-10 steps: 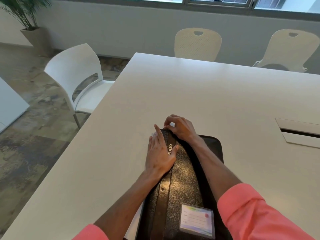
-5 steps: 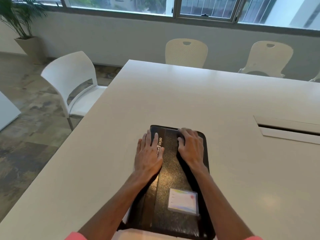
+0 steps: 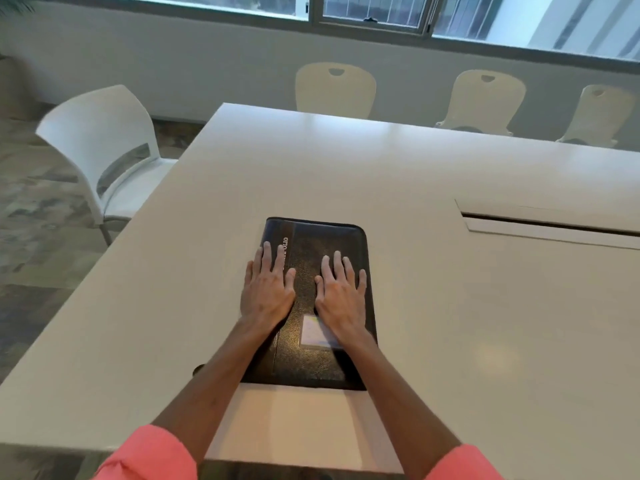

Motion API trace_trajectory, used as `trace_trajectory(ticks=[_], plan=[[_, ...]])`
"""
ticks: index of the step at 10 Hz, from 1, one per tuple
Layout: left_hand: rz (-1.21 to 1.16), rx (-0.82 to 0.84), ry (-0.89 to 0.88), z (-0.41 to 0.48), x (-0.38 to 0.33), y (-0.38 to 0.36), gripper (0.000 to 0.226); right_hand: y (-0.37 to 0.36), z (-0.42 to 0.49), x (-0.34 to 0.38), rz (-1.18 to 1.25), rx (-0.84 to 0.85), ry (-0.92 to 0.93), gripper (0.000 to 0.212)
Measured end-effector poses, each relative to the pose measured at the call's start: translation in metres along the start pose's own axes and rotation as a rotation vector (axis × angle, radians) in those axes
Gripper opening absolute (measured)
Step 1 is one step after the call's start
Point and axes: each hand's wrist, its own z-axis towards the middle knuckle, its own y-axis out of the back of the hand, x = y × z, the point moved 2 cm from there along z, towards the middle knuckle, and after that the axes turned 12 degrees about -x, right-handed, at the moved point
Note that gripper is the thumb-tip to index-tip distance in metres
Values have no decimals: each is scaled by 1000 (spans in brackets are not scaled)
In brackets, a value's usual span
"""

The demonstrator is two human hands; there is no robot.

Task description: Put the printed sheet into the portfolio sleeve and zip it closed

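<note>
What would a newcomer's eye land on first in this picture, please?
First, the black portfolio lying closed near the front edge of the white table. Then the left hand and right hand, both flat on its cover, and the coral sleeves at the bottom.

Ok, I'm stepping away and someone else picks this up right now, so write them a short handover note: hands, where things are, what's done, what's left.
Left hand: flat, palm down on the left part of the black portfolio, holding nothing.
Right hand: flat on the right part, wrist over the card window, holding nothing.
Portfolio: lies closed on the white table, near the front edge.
Printed sheet: not in view; presumably inside, but I cannot confirm it.
Done: cover shut and pressed flat.
Left: check the zip, which cannot be read from here, and close it if open.
</note>
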Motion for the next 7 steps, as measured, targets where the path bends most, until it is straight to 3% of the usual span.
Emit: trace_trajectory(ticks=[6, 7], plan=[[-19, 84, -72, 8, 13, 17, 70, 16, -4, 25, 37, 29, -92, 58], [-18, 54, -108, 13, 8, 21, 74, 21, 2, 24, 63, -31, -100, 60]])
